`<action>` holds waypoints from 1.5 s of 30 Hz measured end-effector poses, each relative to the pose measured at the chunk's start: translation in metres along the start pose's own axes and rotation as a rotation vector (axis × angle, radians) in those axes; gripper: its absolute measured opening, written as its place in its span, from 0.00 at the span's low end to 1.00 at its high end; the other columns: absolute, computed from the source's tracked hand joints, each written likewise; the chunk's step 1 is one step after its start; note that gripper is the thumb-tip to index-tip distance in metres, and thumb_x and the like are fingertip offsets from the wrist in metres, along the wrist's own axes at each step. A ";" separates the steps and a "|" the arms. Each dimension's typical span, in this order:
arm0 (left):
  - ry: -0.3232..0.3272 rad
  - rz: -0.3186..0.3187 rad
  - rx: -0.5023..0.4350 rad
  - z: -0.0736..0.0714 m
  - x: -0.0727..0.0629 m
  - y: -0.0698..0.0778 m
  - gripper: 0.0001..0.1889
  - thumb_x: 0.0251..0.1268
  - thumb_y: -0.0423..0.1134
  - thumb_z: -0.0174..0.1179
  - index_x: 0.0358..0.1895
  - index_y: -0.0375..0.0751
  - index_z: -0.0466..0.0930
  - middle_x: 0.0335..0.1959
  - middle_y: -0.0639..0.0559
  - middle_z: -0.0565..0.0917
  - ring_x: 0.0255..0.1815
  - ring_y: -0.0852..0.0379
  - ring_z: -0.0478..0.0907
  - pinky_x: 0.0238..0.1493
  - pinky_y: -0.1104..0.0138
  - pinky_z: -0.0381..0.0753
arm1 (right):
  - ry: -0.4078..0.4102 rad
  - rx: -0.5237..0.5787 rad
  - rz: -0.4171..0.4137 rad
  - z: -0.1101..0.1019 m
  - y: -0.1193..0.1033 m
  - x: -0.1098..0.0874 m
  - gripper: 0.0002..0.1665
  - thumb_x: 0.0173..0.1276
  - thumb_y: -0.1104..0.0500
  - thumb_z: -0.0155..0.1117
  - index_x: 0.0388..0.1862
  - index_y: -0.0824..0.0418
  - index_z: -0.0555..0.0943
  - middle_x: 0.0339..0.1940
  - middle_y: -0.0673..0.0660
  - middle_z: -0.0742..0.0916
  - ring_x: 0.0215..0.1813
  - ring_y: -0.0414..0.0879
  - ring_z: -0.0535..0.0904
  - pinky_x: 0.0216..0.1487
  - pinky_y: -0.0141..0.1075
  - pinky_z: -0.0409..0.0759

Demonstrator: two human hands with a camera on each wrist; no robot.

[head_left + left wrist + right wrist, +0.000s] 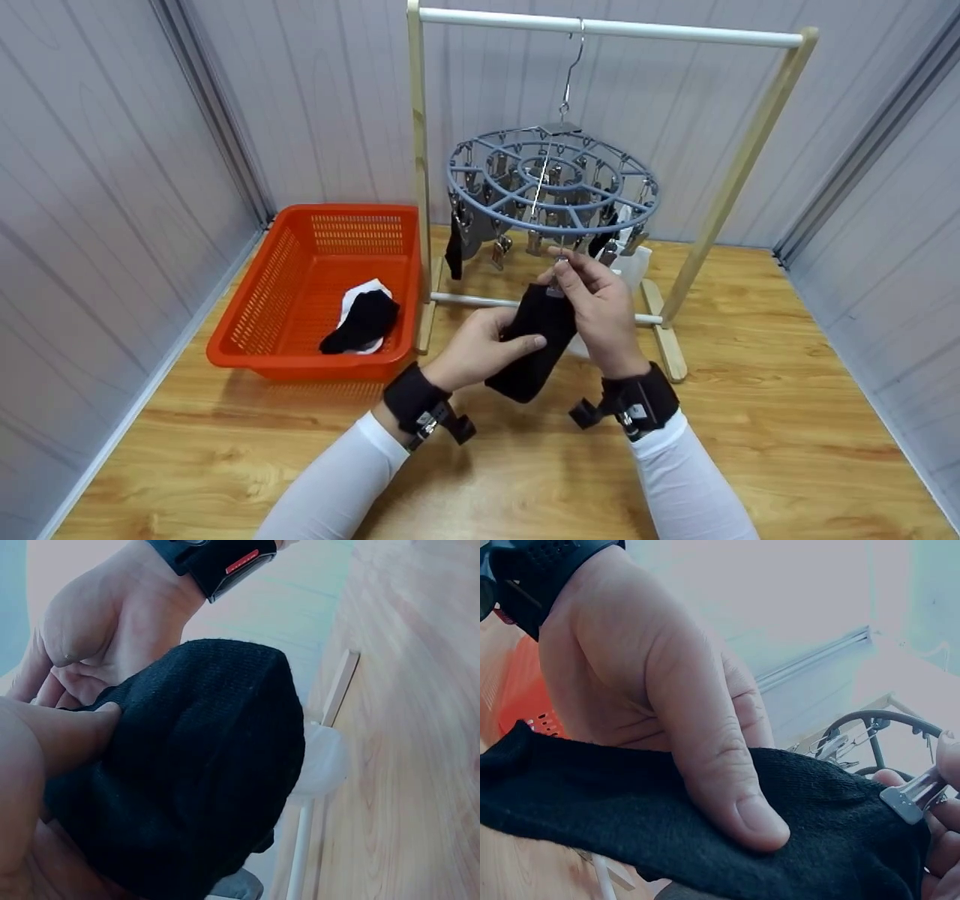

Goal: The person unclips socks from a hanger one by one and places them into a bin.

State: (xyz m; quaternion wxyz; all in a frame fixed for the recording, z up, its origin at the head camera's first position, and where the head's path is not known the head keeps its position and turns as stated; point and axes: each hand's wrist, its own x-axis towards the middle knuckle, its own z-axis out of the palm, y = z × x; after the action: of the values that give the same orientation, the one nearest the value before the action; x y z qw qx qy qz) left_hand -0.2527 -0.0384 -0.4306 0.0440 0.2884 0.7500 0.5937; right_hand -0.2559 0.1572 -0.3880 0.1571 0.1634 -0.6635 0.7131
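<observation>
White sleeves (341,469), lower edge | left hand (480,349), centre: fingers grasping black sock (551,319) | right hand (606,311): fingers pinching metal clip (901,804) at sock's upper end | orange basket (300,362), left of frame

Bright, soft light; washed-out wrist views

Diffuse light from out of frame fills the head view. Below the bare left grip (480,349), the yellow-brown wood-grain desk (495,487) carries pale glare; left of that grip, a faint shadow lies under the orange-red plastic basket (315,364). Farther out, pale ribbed wall panels (90,225) slant with wide-angle stretch. A cool cast tints the left wrist view, dulling the black knitted cloth (195,757). In the right wrist view, light washes out the background above the bare right grip (941,840), and the silver metal clip (909,799) glints.
</observation>
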 end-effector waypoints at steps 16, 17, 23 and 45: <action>0.006 -0.002 -0.010 0.001 0.000 0.002 0.11 0.78 0.41 0.73 0.51 0.35 0.92 0.42 0.48 0.94 0.37 0.55 0.91 0.41 0.62 0.91 | 0.023 0.084 -0.021 0.000 -0.004 -0.002 0.14 0.85 0.67 0.64 0.59 0.74 0.89 0.46 0.61 0.94 0.52 0.50 0.92 0.61 0.40 0.87; 0.004 0.000 -0.012 0.001 0.000 0.002 0.11 0.78 0.41 0.73 0.51 0.35 0.92 0.42 0.47 0.94 0.37 0.56 0.91 0.41 0.62 0.91 | 0.016 0.087 -0.024 0.000 -0.004 -0.002 0.13 0.85 0.67 0.64 0.58 0.74 0.89 0.45 0.61 0.94 0.52 0.50 0.92 0.62 0.40 0.87; -0.005 0.032 0.020 0.000 -0.001 0.002 0.11 0.79 0.40 0.73 0.50 0.34 0.92 0.41 0.47 0.94 0.36 0.58 0.89 0.41 0.64 0.89 | -0.008 0.076 -0.044 0.000 -0.003 -0.003 0.12 0.85 0.66 0.64 0.55 0.70 0.91 0.43 0.60 0.94 0.51 0.52 0.92 0.61 0.41 0.86; -0.060 0.018 0.135 -0.014 -0.003 0.006 0.10 0.78 0.44 0.73 0.43 0.41 0.91 0.35 0.56 0.90 0.34 0.62 0.85 0.40 0.67 0.85 | 0.011 -0.012 -0.090 -0.006 -0.006 -0.003 0.12 0.85 0.64 0.66 0.56 0.68 0.92 0.46 0.64 0.94 0.53 0.55 0.92 0.58 0.43 0.88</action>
State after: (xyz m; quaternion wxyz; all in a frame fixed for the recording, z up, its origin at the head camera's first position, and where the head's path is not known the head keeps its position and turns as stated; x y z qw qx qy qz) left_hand -0.2535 -0.0514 -0.4216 0.0414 0.3151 0.7841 0.5331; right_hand -0.2505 0.1639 -0.3846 0.1936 0.1880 -0.6589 0.7022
